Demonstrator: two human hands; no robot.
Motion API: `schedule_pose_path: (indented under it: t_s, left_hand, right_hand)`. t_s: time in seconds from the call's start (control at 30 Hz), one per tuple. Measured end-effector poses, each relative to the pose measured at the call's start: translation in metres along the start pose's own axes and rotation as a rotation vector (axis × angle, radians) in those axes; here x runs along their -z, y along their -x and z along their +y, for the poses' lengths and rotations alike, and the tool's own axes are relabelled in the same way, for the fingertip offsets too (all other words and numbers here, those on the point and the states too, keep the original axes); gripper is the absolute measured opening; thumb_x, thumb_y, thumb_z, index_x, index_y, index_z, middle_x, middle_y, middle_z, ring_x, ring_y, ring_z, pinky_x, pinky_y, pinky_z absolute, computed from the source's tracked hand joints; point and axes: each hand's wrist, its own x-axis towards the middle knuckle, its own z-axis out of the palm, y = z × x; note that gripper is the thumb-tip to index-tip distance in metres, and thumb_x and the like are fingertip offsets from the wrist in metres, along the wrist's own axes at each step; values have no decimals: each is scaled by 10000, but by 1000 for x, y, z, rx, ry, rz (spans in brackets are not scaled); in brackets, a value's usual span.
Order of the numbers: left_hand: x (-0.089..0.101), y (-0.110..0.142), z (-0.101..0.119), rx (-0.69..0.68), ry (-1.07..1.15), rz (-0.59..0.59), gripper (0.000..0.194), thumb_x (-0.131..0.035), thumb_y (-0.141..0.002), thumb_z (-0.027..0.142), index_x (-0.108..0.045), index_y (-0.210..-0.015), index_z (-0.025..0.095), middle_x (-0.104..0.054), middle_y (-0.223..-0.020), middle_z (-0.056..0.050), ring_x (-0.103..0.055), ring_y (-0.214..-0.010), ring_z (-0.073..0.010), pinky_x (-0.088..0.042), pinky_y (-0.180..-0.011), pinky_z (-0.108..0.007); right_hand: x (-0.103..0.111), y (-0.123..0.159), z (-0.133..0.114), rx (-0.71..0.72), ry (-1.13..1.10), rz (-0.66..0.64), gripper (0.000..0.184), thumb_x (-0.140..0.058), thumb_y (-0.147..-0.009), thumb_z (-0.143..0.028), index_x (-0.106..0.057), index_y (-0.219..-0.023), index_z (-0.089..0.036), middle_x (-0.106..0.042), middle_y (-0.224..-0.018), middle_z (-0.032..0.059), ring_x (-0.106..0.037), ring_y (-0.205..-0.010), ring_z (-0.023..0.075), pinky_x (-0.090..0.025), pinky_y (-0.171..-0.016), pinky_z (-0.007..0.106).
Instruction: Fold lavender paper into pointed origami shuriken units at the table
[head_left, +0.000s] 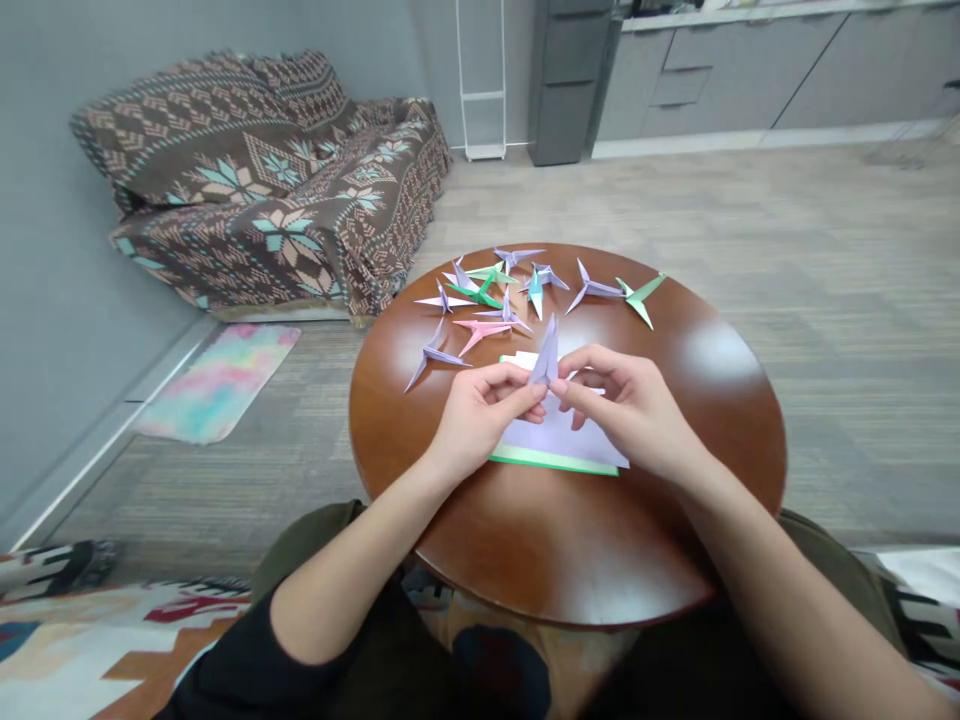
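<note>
A folded piece of lilac origami paper [547, 352] points upward between my two hands, above a stack of paper. My left hand [491, 405] pinches its lower left side between thumb and fingers. On the other side, the thumb and index finger of my right hand [619, 400] close on its lower right corner. Beneath the hands lies the stack of square paper sheets [574, 442], lilac on top with a green edge showing below. Part of the stack is hidden by my hands.
Several folded paper cranes lie on the round wooden table [675, 540] beyond my hands, among them a pink crane [484, 331], a lilac crane [435, 353] and a green crane [640, 298]. A covered sofa [300, 200] stands behind, left.
</note>
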Motion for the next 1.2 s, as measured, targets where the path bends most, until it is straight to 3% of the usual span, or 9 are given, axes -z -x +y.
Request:
schedule_pose_path:
  t_s: [0.13, 0.27, 0.5, 0.73, 0.93, 1.1, 1.2]
  left_hand:
    - [-1, -1, 0, 17, -39, 12, 323, -918, -738, 412, -747, -810, 148, -729, -741, -21, -693, -631, -140, -631, -663, -276]
    - [-2, 0, 2, -55, -93, 56, 317, -882, -782, 417, -715, -783, 147, -712, -720, -19, -662, -588, -125, -600, -623, -261]
    - [-4, 2, 5, -140, -156, 31, 298, -838, -847, 363, -679, -721, 144, -651, -657, 2, -609, -580, -93, -542, -595, -206]
    - [-1, -4, -5, -43, 52, 78, 386, -826, -850, 488, -653, -1018, 186, -741, -912, -23, -760, -708, -141, -661, -744, -283]
    - [1, -5, -8, 23, 86, 71, 430, -870, -795, 499, -639, -961, 177, -761, -866, -23, -784, -736, -156, -663, -783, -288]
    - [-1, -4, -7, 83, 111, 61, 408, -865, -805, 469, -616, -951, 181, -776, -859, -42, -795, -735, -184, -667, -796, -329]
    - [-3, -4, -6, 79, 94, 60, 378, -858, -820, 429, -586, -951, 202, -763, -803, -15, -780, -721, -175, -649, -740, -303]
  right_hand:
    - [0, 0, -2, 2, 25, -26, 306, -828, -849, -456, -706, -839, -176, -651, -697, -4, -605, -563, 124, -542, -513, 256]
    - [0, 1, 0, -9, 50, -37, 271, -796, -880, -417, -679, -826, -179, -644, -655, -9, -599, -553, 128, -521, -514, 257]
    - [-1, 4, 5, 45, 83, -74, 202, -714, -956, -346, -645, -856, -185, -659, -698, -2, -614, -604, 135, -536, -573, 269]
    - [3, -2, 14, 193, 337, -74, 171, -622, -1004, -321, -633, -873, -211, -628, -863, 43, -613, -729, 175, -569, -623, 312]
    - [6, -3, 16, 264, 419, -100, 261, -520, -1058, -298, -633, -838, -214, -652, -792, 45, -622, -692, 182, -538, -659, 337]
    - [3, -3, 16, 232, 385, 21, 89, -623, -999, -297, -595, -959, -222, -681, -828, 25, -642, -679, 172, -518, -643, 320]
    - [3, -3, 14, 264, 454, 5, 91, -666, -960, -269, -587, -946, -225, -677, -831, 13, -627, -675, 159, -493, -637, 303]
